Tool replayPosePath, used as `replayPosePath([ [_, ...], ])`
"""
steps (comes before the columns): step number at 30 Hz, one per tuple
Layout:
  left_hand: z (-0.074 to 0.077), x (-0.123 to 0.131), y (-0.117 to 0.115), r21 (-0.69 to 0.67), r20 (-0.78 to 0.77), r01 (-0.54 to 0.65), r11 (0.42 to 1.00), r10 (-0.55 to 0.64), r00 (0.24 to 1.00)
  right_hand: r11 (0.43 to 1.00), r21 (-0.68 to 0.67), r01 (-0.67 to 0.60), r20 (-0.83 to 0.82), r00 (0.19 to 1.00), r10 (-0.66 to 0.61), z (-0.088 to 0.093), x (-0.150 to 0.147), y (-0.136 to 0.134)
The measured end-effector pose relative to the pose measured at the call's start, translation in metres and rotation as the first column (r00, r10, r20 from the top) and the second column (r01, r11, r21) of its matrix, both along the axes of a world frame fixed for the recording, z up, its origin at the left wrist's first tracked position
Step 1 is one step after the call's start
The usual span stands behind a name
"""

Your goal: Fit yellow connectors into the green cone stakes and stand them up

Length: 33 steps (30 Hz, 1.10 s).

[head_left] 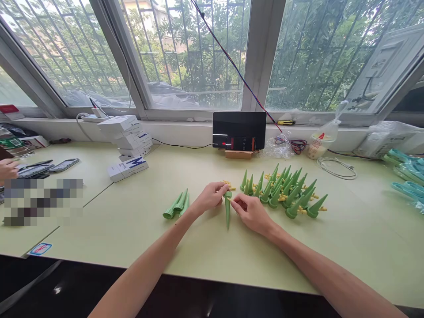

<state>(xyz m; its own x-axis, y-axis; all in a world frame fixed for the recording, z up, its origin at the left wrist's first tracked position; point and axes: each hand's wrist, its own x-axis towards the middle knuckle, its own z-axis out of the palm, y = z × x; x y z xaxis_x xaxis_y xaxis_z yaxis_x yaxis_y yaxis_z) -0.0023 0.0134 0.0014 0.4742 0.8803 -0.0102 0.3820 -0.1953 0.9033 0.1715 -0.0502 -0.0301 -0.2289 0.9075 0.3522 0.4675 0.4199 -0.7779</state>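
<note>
Between my hands a green plastic spike (227,214) points down toward me, its ribbed cap end up. My left hand (212,196) has thumb and fingers closed on that cap end. Just beyond the cap, yellow fittings (229,184) show by my left fingertips; I cannot tell whether they are held. My right hand (253,213) pinches a small yellow piece (229,199) at the spike's side, and its fingers hide most of it. Several loose green spikes (179,204) lie left of my left forearm. Right of my hands stands a group of green spikes with yellow fittings (293,194).
A tablet (239,126) and a phone (240,144) stand at the back. White boxes (128,168) are stacked at the left. A drink cup (318,145), a white cable (338,168) and bagged teal items (409,190) lie rightward. Another person's hand (8,171) is at far left.
</note>
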Motion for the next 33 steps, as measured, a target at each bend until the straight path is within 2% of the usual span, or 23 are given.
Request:
replayPosePath([
  [7, 0.004, -0.001, -0.004, -0.061, 0.056, 0.091, 0.994, -0.087, 0.995, 1.0, 0.012, 0.017, -0.002, 1.0, -0.017, 0.002, 0.0, 0.0],
  [13, 0.006, -0.003, -0.004, -0.119, 0.126, 0.067, 0.991, -0.052, 0.991, 1.0, 0.01, 0.024, -0.009, 1.0, -0.024, 0.003, -0.001, -0.001],
  [19, 0.011, -0.004, -0.003, -0.138, 0.244, 0.134, 0.981, -0.098, 0.965, 1.0, 0.004, 0.023, -0.03, 0.999, -0.023, 0.005, -0.001, -0.002],
  [33, 0.013, -0.002, -0.005, -0.133, 0.265, 0.144, 0.981, -0.105, 0.958, 0.999, 0.027, 0.042, -0.002, 0.999, -0.042, 0.002, -0.001, -0.001],
])
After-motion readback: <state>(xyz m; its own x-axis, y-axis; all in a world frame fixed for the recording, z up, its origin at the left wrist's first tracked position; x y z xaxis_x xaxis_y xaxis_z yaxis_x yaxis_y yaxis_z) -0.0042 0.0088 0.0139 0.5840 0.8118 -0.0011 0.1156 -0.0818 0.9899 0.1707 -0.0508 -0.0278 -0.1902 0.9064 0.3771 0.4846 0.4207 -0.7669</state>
